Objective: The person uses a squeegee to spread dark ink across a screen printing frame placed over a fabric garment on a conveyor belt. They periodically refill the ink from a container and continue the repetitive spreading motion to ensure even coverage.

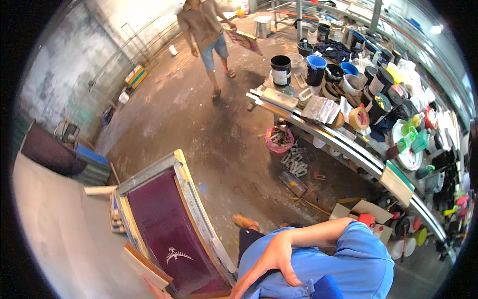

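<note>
Left hand (157, 287) at lower end of wooden bar (146, 266), grip cut off by picture edge. Right hand (275, 256), thumb spread wide, was before blue shirt (366, 259). Framed maroon screen (162, 214) sat left. Co-worker (203, 25) held a panel (244, 41); tabletop (343, 149) carried black bucket (281, 70), tape roll (359, 118).

Pretty sure this is a workshop, and a screen-printing one by the look of it. There's a framed purple screen (167, 214) with a pale motif on it, a long metal-edged bench (318, 130) crammed with black tubs (281, 74), a blue-lined bucket (315, 71) and a tape roll (354, 119), plus a grubby, stained floor (164, 119) and a blotchy bare wall (59, 65). Definitely not somebody's kitchen lol.
</note>
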A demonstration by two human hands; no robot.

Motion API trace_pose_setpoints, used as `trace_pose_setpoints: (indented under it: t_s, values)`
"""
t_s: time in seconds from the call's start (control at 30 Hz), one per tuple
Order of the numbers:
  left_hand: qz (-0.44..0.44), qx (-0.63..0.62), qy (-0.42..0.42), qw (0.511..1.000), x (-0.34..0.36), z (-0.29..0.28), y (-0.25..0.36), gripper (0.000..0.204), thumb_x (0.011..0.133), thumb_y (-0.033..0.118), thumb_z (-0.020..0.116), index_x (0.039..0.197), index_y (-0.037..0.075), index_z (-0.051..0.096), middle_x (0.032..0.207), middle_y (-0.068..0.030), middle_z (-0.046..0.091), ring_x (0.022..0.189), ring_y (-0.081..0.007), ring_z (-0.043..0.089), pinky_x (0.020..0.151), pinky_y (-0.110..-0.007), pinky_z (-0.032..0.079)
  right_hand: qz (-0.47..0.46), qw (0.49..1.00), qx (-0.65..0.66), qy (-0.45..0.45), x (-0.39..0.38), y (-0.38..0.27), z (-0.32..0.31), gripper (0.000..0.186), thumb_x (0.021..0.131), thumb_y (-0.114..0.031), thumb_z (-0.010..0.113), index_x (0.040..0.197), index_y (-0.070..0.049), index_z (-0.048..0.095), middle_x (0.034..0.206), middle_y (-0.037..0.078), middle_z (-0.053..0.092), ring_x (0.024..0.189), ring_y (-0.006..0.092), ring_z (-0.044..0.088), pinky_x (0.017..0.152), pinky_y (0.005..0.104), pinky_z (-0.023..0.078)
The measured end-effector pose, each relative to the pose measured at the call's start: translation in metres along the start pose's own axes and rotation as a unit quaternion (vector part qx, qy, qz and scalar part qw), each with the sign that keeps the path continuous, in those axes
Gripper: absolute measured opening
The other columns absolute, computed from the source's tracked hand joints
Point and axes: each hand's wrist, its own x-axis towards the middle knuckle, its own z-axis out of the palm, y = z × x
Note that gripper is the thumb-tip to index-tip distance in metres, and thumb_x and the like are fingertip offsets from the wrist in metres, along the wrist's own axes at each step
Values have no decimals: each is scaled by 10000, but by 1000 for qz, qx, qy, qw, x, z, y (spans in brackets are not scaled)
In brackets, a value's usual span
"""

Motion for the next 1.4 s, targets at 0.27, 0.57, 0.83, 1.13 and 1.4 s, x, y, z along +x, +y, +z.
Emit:
trace_pose_setpoints:
  t_s: [0.27,0.57,0.83,1.13,1.4]
  values:
    - [39,27,-108,993,223,151,75,826,972,579,579,1439,-87,431,1415,-228,504,1272,-313,527,1077,-422,421,103,990,49,77,-7,1,-186,1263,697,-513,885,1580,48,177,1663,182,197,1535,259,180,1253,388,122]
    - [75,43,-294,952,396,360,153,800,961,574,606,1383,-97,501,1331,-214,581,1194,-296,588,1032,-413,456,190,877,-117,425,-70,0,-275,919,835,-431,824,1528,-26,377,1501,197,470,1426,285,404,1200,408,287]
    - [70,21,-429,900,488,522,179,780,952,570,630,1333,-106,562,1256,-201,649,1125,-282,642,993,-406,487,242,693,-167,658,-117,13,-310,828,922,-517,699,1503,-2,410,1485,175,496,1393,274,448,1174,401,341]
    - [162,39,-360,918,494,675,304,701,873,657,689,1007,-31,695,962,-51,671,908,-141,589,919,-342,438,267,562,-274,733,-203,-70,-376,737,919,-467,719,1443,1,497,1398,189,582,1298,263,554,1100,399,433]
    - [148,114,-364,913,519,773,312,767,866,690,665,1115,-35,672,1118,-108,671,1045,-192,611,960,-385,441,194,566,-163,785,-231,-134,-397,776,904,-442,745,1508,-59,443,1467,131,539,1363,239,493,1140,421,391]
